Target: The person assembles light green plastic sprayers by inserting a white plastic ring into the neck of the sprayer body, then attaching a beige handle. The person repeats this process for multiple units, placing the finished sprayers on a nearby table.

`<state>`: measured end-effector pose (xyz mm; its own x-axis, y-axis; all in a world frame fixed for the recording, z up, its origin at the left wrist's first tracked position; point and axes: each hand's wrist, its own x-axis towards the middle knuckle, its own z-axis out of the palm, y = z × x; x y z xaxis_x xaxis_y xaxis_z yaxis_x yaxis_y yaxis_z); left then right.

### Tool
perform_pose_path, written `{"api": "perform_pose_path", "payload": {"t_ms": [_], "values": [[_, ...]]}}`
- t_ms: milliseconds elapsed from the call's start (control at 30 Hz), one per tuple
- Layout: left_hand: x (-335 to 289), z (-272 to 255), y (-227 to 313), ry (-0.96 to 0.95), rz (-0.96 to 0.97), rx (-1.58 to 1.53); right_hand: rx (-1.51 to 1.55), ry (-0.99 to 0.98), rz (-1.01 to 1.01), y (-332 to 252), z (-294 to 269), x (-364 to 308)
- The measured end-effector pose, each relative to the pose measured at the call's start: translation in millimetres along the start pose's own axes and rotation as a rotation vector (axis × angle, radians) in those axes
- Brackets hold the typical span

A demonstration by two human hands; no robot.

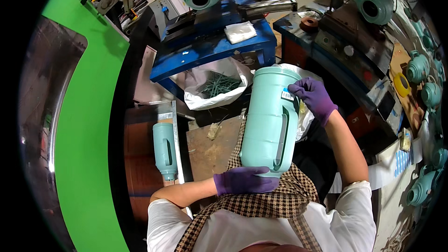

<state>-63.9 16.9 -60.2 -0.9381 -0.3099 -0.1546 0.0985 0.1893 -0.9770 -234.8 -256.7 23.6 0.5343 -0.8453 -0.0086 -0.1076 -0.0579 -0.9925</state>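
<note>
Mint-green casing [266, 116]: left hand [246, 180] holding base edge, fingers together; right hand [313, 98] at upper corner of label [286, 95], fingertips bunched; whether pinching, I cannot tell.

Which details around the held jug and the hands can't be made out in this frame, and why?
All in the head view:
- Teal jug: far side, turned away; part of its bottom edge, behind the left hand.
- Right hand: whether its fingertips grip the label; the curled fingers hide the contact.
- Label: print too small to read.
- White sack: lower contents, hidden by its own wall.
</note>
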Motion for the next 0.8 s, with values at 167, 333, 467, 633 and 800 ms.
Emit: {"api": "perform_pose_path", "payload": {"t_ms": [167,333,467,633,800], "values": [[-9.2,-1.7,-16.1,0.004,-0.187,-0.501,-0.681,0.172,-0.410,10.9,9.1,8.5],[-52.5,-34.9,-41.9,0.118,-1.267,-1.536,-0.020,-0.068,-0.103,24.8,3.3,41.8],[-68.4,-70.1,-26.3,0.280,-1.754,-1.663,-0.312,0.004,-0.309,8.6,33.1,43.5],[-61.3,-96.3,-12.3,0.911,-2.650,-1.956,-0.712,-0.312,-0.567,-99.0,116.2,121.0],[-79.8,-87.9,-28.9,0.964,-2.753,-1.585,-1.291,0.278,-0.534,-173.5,181.1,231.7]]}}
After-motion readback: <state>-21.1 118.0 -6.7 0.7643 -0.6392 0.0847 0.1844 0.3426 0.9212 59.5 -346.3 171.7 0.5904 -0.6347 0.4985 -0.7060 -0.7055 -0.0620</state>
